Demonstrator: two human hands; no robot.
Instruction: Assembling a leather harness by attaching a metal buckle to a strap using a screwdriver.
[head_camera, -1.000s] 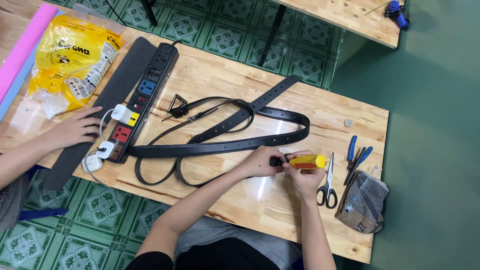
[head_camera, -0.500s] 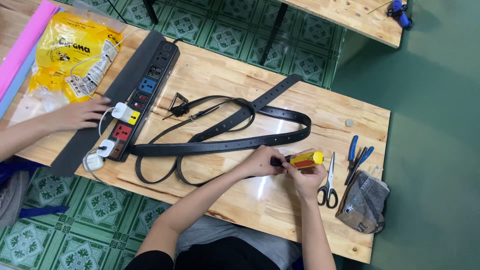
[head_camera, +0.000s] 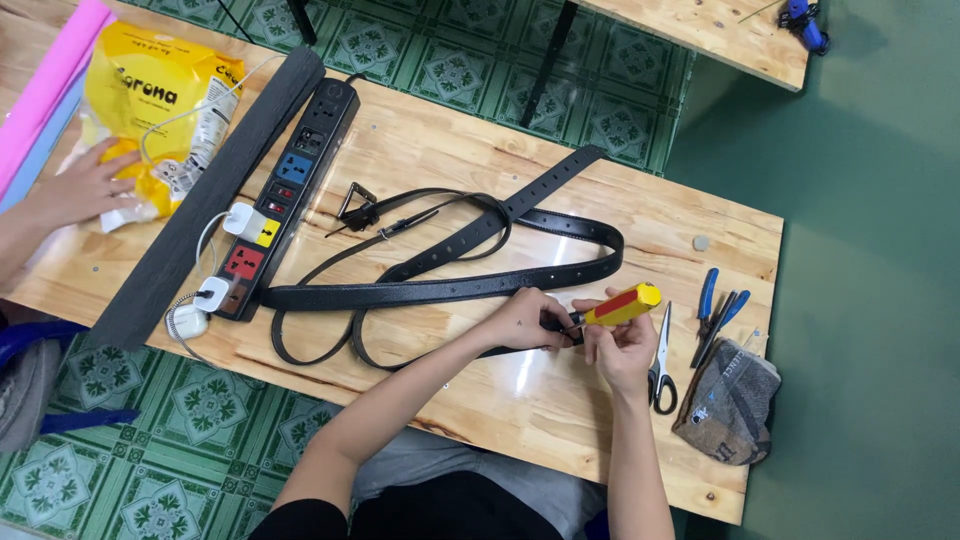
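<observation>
A long black leather belt with punched holes lies looped across the wooden table, its metal buckle at the upper middle. My left hand pinches the belt near its lower right bend. My right hand grips a yellow-and-red handled screwdriver, its tip against the belt between my two hands.
A black power strip with white plugs sits left of the belt, beside a dark grey strip. Another person's hand rests on a yellow bag at far left. Scissors, blue-handled pliers and a grey pouch lie right.
The other person's hand has moved from the power strip's plugs up and left onto the yellow bag. My hands stay on the belt and screwdriver.
</observation>
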